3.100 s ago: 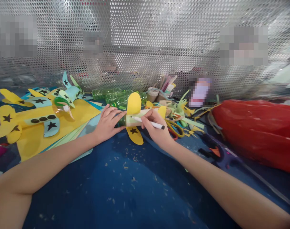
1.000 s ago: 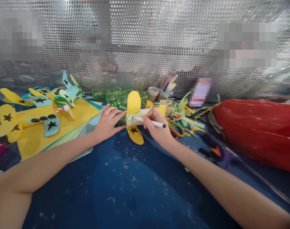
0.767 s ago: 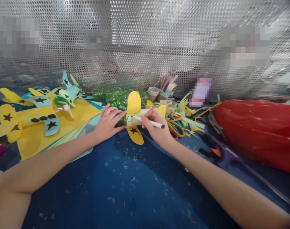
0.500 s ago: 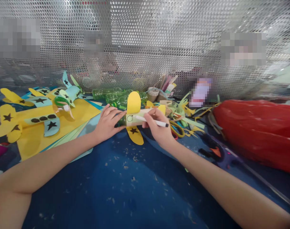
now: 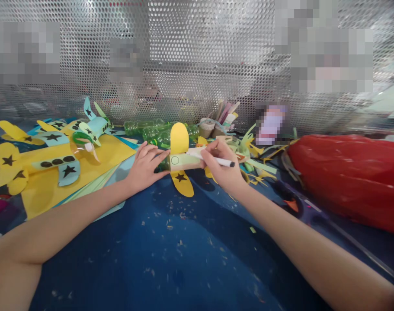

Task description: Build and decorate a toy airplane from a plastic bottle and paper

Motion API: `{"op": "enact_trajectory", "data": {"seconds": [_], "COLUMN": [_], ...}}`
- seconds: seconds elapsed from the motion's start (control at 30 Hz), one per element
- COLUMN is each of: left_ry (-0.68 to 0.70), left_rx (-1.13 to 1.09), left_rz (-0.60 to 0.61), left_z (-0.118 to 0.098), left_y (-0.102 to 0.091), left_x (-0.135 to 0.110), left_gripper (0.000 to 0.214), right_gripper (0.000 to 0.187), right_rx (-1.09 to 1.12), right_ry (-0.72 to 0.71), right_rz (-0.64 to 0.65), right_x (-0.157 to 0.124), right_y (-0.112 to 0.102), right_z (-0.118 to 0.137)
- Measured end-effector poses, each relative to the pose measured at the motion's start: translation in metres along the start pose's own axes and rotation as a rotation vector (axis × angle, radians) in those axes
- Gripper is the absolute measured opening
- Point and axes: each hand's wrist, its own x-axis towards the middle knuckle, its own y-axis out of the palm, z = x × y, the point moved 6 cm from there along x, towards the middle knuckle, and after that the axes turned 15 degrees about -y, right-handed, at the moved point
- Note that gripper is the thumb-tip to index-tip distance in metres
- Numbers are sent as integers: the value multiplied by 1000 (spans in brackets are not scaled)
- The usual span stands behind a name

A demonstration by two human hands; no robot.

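Though near the wing's (image 5: 180, 138) edge, right hand (image 5: 225, 175) tight around marker (image 5: 225, 162), left hand (image 5: 146, 165) around bottle plane (image 5: 188, 162), broad table (image 5: 158, 255) below

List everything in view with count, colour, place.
craft plane: 1, green and yellow, centre
marker: 1, white and black, centre
other planes: several, yellow and blue, left
paper sheets: several, mixed, left
bottles: several, green, back
cups: 2, greyish, back
sticks: several, mixed, back
paper scraps: many, mixed, right
tool: 1, purple, right
bundle: 1, red, right
mesh wall: 1, silver, background
surface: 1, blue, beneath
left hand: 1, holding craft plane
right hand: 1, gripping marker
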Motion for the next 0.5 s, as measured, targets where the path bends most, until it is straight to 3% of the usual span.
{"op": "enact_trajectory", "data": {"seconds": [0.5], "left_ry": [12], "left_rx": [0], "left_rz": [-5], "left_z": [0], "left_y": [0], "left_x": [-1], "left_gripper": [56], "right_gripper": [22], "right_rx": [-48], "right_ry": [75], "right_rz": [15], "right_x": [-3], "right_y": [3], "right_z": [-10]}}
